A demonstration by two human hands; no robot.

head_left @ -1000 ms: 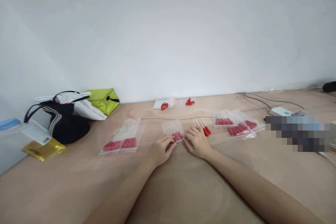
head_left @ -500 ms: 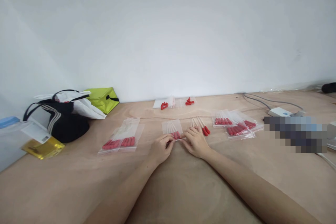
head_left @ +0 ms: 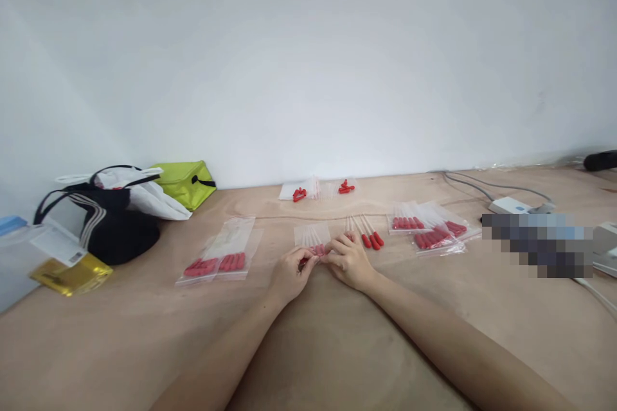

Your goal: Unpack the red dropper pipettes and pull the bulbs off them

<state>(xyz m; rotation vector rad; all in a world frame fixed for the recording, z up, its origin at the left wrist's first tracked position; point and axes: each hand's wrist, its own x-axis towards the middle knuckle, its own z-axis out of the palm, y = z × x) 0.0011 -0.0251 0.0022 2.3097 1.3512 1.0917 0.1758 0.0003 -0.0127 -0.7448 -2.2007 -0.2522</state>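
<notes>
A clear zip-lock bag (head_left: 313,234) lies in the middle of the table with several thin white sticks with red ends inside. Its near edge is pinched by my left hand (head_left: 294,273) at the left and my right hand (head_left: 351,262) beside it, the fingertips of both almost meeting. Just past my right hand, loose red-handled sticks (head_left: 372,241) lie with their pale shafts pointing away. Bags of red-ended sticks (head_left: 232,262) rest to the left, and more filled bags (head_left: 429,237) are piled to the right.
Small red caps (head_left: 346,187) lie on bags near the wall. At left are a black cap (head_left: 123,234), a lime-green bag (head_left: 186,183) and a container with yellow contents (head_left: 72,273). A white box with a grey cable (head_left: 509,205) sits at right, near a blurred-out patch.
My right hand has moved left along the bag's near edge, closer to my left hand, uncovering more of the loose red-handled sticks. The view has shifted slightly.
</notes>
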